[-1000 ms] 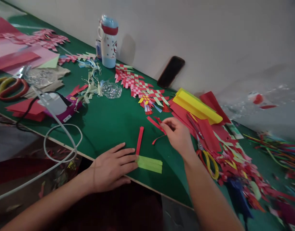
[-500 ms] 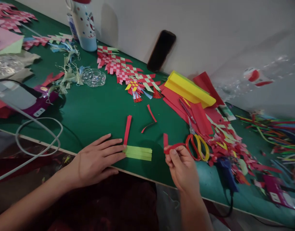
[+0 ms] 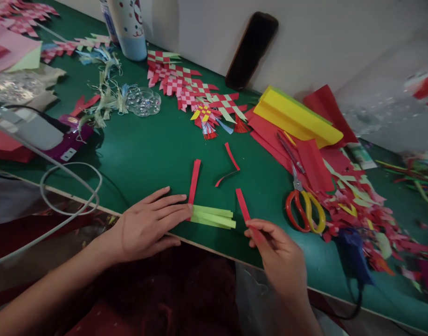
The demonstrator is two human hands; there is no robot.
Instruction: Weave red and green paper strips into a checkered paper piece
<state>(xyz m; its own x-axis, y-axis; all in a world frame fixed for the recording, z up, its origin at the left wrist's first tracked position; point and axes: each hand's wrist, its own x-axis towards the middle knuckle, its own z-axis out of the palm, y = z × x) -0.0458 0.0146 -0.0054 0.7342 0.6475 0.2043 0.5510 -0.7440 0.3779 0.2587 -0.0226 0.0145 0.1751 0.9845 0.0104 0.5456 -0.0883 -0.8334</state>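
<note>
Pinching a narrow red paper strip [image 3: 242,205] between thumb and fingertips, the right hand [image 3: 280,256] held it slanting above the table edge, just right of the pale green paper strips [image 3: 212,217]. The left hand [image 3: 151,224], its fingers spread flat, pressed against the strips' left ends, where a second red strip [image 3: 194,182] rose from them. Scissors [image 3: 302,210] with red and yellow handles lay near the right hand on the green table [image 3: 147,154].

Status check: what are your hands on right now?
Left hand flat on green paper strips, red paper strip at fingertips. Right hand pinching another red strip. Scissors nearby.
</note>
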